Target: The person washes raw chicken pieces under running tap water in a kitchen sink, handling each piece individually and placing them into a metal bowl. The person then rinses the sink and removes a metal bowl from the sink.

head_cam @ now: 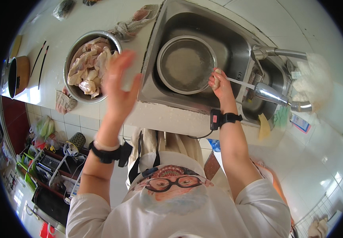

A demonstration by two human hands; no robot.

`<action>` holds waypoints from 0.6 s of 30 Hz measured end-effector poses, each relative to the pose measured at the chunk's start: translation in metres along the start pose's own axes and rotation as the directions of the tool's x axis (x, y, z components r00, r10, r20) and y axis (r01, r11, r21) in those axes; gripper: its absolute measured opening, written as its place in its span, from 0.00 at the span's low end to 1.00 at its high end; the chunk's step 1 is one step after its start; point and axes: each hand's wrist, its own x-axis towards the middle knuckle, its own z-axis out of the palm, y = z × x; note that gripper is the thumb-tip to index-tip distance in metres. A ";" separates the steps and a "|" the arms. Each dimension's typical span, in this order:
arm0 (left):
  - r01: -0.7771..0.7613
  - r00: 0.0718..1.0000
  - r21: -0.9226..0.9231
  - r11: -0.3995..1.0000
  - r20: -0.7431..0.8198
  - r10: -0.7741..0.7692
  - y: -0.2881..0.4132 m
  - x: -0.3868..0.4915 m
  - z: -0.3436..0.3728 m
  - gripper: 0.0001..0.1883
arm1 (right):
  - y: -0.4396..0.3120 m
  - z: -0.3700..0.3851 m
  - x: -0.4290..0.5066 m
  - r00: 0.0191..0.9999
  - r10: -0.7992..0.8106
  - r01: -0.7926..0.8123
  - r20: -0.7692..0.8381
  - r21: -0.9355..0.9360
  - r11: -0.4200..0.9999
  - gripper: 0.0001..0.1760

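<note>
My left hand (119,80), blurred, is held with its fingers apart at the right rim of a metal bowl (67,70). Raw chicken pieces (85,65) fill that bowl, and the hand hides part of them. My right hand (223,89) grips a small pale piece (217,78), perhaps chicken, over the right edge of a round metal basin (162,77). Water from the faucet spout (268,92) streams onto this hand. The basin stands in the larger bowl of a stainless steel sink (231,38) and appears to hold water (188,70).
Chopsticks (43,67) and a tipped brown pot (19,76) lie on the counter at left. Crumpled cloths (132,23) (65,101) lie near the chicken bowl. A yellow cloth (263,126) and a green glove (281,116) are by the smaller sink bowl.
</note>
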 end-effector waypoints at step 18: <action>0.985 0.140 -0.153 0.082 0.417 -0.898 -0.094 -0.002 0.179 0.12 | -0.044 -0.008 -0.081 0.949 -0.108 0.140 -0.297 0.090 0.986 0.15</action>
